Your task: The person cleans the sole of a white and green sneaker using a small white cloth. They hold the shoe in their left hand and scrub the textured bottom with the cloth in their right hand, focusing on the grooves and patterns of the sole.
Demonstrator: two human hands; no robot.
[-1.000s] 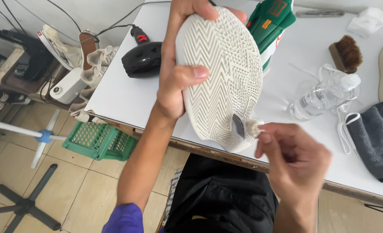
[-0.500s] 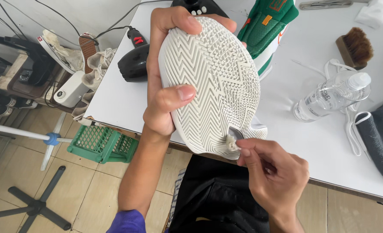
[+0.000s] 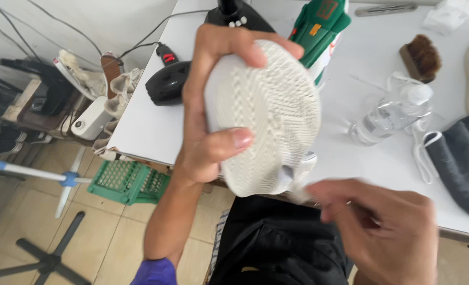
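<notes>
Nearest, right hand (image 3: 387,232) blurring low in the view, fingers curled and pinched on a small brush (image 3: 293,186); only its pale tip showing at the heel end, the grip itself too smeared to read exactly. Probably scrubbing the heel tread.

Just above, left hand (image 3: 213,126) clamping the shoe (image 3: 269,121) sole-up, thumb pressing across the tread, fingers wrapping over the toe end. Shoe hanging in the air over the near edge of the surface (image 3: 155,126), above a black bag (image 3: 277,243).

For doing this well, judging by the view: keeping the left clamp firm so the sole is not rocking, working short strokes along the grooves, turning the sole toward the light, shifting the thumb off any patch being scrubbed.

Farther back, lying on the surface: clear bottle (image 3: 390,113) on its side, dark cloth (image 3: 459,163) near it, brown brush (image 3: 420,57) beyond, green box (image 3: 319,29) right behind the shoe, black device (image 3: 168,82) to the left.
</notes>
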